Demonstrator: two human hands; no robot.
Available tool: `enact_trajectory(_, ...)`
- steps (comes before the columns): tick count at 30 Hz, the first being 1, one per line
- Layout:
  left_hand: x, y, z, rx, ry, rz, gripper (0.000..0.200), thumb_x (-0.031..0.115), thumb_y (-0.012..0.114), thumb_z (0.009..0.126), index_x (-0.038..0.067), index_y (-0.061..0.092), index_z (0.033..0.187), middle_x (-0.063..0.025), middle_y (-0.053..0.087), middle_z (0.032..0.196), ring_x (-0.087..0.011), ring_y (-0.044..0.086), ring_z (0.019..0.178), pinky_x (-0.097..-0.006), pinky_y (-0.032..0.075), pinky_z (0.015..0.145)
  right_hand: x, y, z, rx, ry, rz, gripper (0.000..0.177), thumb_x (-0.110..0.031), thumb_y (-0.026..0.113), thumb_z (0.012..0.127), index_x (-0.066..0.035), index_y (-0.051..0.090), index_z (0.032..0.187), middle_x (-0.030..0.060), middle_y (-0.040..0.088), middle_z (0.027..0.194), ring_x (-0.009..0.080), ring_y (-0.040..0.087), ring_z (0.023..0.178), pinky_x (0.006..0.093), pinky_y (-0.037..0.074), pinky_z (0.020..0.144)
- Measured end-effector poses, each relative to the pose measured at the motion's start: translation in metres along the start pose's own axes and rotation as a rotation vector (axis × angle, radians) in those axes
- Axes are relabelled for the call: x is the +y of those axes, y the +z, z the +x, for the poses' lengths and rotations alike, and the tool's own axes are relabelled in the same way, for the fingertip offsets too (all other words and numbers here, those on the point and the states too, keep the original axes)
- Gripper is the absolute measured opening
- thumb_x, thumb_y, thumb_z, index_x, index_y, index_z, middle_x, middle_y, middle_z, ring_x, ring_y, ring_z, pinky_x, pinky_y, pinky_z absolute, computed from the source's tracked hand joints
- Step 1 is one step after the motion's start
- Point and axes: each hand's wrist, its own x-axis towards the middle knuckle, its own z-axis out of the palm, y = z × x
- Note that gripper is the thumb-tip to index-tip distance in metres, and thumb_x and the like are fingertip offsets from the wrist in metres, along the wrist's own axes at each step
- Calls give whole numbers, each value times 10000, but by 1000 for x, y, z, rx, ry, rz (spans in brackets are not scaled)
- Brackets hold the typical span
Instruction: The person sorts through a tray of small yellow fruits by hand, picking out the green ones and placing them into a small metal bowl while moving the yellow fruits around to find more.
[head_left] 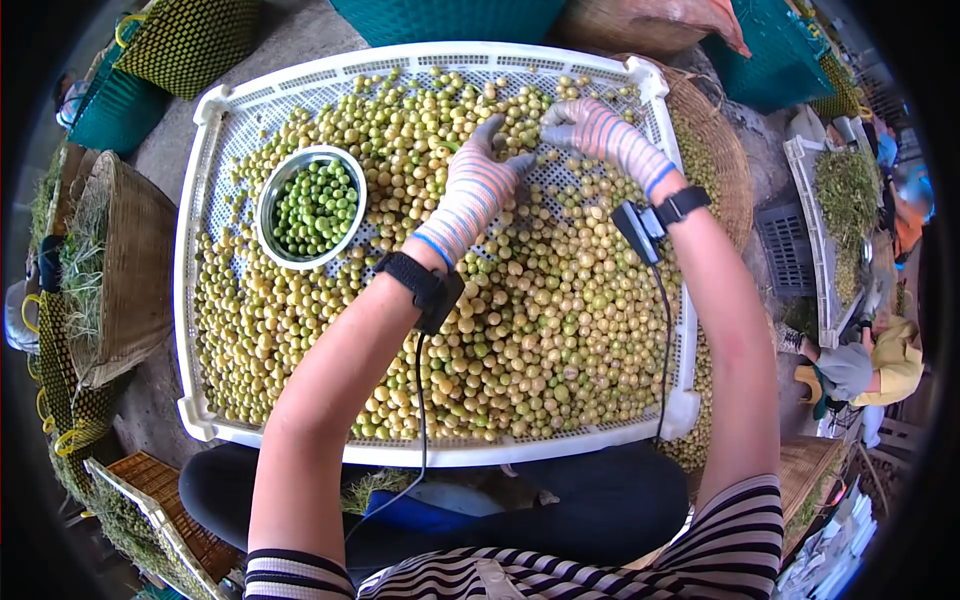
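Two hands (pixel 478 183) reach over fruit (pixel 570 330); one tray (pixel 186 290) holds one bowl (pixel 265 212).

On L we see a woven basket (pixel 142 275) w/ grass (pixel 86 265) inside; top ctr, a teal tub (pixel 450 20); R side, a dark crate (pixel 784 248) & a person in yellow (pixel 895 358).
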Motion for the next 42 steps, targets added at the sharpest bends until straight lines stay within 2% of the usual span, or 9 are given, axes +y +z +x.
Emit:
enact_trajectory(8,30,2,-14,-347,-364,-73,184,149,670,808,32,663,950,-74,662,726,-132,618,649,-265,492,566,7,-13,-35,15,134,532,222,-253,648,822,-46,628,899,-4,559,654,78,486,545,250,428,507)
enact_trajectory(10,27,-2,-15,-431,-413,24,186,191,687,786,46,675,901,-77,657,681,-138,626,666,-286,503,612,30,-25,-23,317,159,-59,213,-237,638,829,-40,633,908,22,578,665,98,509,566,270,443,529)
enact_trajectory(14,47,-3,-22,-582,-126,632,354,336,725,713,125,675,994,-143,663,938,-254,639,854,-366,496,793,28,-22,-10,173,129,-229,232,-232,620,796,-94,652,980,160,653,920,307,625,849,380,484,789)
enact_trajectory(17,51,8,-13,-201,192,1052,426,274,719,715,164,623,1115,-127,510,1241,-319,465,1169,-385,430,928,11,-2,2,155,70,-519,217,-184,605,799,-98,641,995,173,642,961,341,611,912,414,485,823)
enact_trajectory(22,55,11,10,-316,257,1325,384,319,663,758,176,625,1113,-119,578,1149,-314,491,1142,-401,423,924,5,0,11,75,167,-612,246,-230,578,828,-96,633,1026,168,639,976,355,604,912,420,486,829)
enact_trajectory(24,63,9,12,-418,25,1174,411,334,661,765,180,612,1143,-137,615,1094,-297,554,1065,-395,419,928,11,-3,-1,78,135,-580,249,-264,585,826,-97,652,999,153,653,936,347,619,862,411,493,800)
enact_trajectory(34,30,5,-26,-176,278,402,239,157,671,797,57,640,1012,-89,685,811,-263,646,652,-321,519,619,-24,11,-67,83,-100,200,173,-189,638,811,-48,671,905,66,651,713,154,549,601,308,478,610)
enact_trajectory(38,38,-8,-53,-244,-357,-663,131,179,616,867,50,619,894,-27,650,751,-124,607,612,-223,450,515,-47,16,-92,91,232,646,169,-196,665,806,-52,665,895,2,614,694,59,503,513,210,389,446)
enact_trajectory(42,44,-39,-83,-262,-410,-744,167,241,612,875,74,624,864,-11,645,732,-99,584,589,-217,444,523,-53,18,-114,103,263,904,154,-217,647,832,-82,609,895,-54,540,660,17,458,502,148,328,430)
